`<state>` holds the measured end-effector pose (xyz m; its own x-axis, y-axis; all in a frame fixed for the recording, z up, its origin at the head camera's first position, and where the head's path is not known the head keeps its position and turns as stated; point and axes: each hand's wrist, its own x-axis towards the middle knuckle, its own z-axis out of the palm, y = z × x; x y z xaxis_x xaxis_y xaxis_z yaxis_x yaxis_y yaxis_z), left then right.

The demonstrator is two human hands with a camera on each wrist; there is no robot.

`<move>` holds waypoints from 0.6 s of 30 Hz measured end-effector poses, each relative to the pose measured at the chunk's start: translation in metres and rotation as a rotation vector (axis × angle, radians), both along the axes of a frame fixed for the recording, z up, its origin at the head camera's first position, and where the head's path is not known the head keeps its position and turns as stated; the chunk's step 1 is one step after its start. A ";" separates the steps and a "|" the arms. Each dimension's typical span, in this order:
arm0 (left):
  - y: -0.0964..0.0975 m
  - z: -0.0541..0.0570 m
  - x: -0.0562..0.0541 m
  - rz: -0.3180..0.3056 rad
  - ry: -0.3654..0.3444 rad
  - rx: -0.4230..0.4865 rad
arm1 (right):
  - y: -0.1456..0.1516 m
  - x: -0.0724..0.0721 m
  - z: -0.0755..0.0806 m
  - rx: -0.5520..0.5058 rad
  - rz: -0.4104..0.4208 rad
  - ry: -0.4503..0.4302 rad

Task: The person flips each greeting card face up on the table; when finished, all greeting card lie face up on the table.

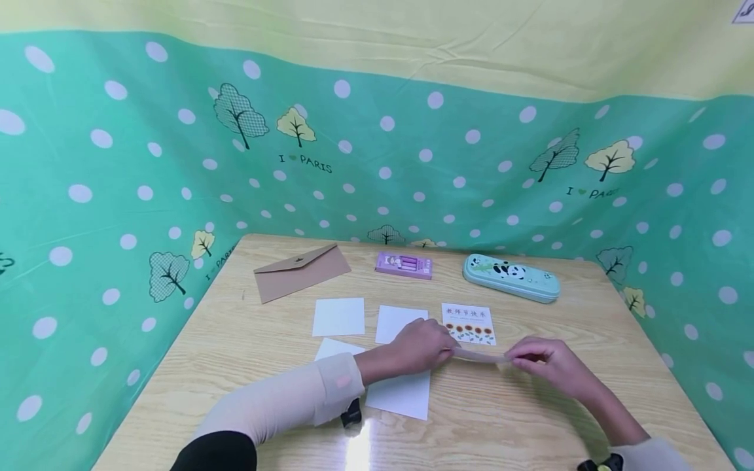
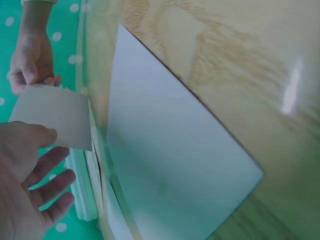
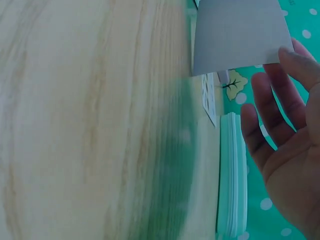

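Note:
Between my two hands a thin white card (image 1: 478, 356) is held up off the table, seen nearly edge-on in the head view. My left hand (image 1: 419, 347) pinches its left end, and its other fingers are spread apart in the left wrist view. At the opposite end my right hand (image 1: 544, 363) grips the card between thumb and fingers. Its plain face (image 3: 240, 37) shows in the right wrist view. Below my left wrist lies a white card (image 1: 400, 396); another white card (image 1: 338, 345) is partly covered by the forearm. Just behind the held card lies a sunflower-printed card (image 1: 469, 322).
Two more white cards, one at left (image 1: 338, 317) and one beside my left hand (image 1: 393, 320), lie farther back. Along the rear are a brown envelope (image 1: 303, 275), a purple box (image 1: 403, 265) and a mint panda pencil case (image 1: 511, 278). A green dotted curtain (image 1: 377, 131) surrounds the table.

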<state>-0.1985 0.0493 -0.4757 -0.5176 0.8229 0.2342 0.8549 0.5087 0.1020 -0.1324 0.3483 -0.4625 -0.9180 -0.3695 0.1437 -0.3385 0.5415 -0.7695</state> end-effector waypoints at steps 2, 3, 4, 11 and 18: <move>0.000 0.000 0.001 -0.017 -0.011 -0.021 | 0.001 0.000 -0.001 0.004 0.031 -0.015; 0.000 -0.001 0.001 -0.030 -0.021 -0.030 | 0.002 0.000 -0.001 0.006 0.045 -0.023; -0.001 -0.001 0.001 -0.041 -0.038 -0.037 | 0.003 0.001 -0.001 0.009 0.061 -0.034; 0.000 0.004 0.000 -0.078 -0.146 -0.086 | 0.008 0.001 -0.004 0.055 0.166 -0.224; 0.002 0.004 0.001 -0.062 -0.142 -0.185 | 0.009 0.003 -0.008 0.090 0.231 -0.294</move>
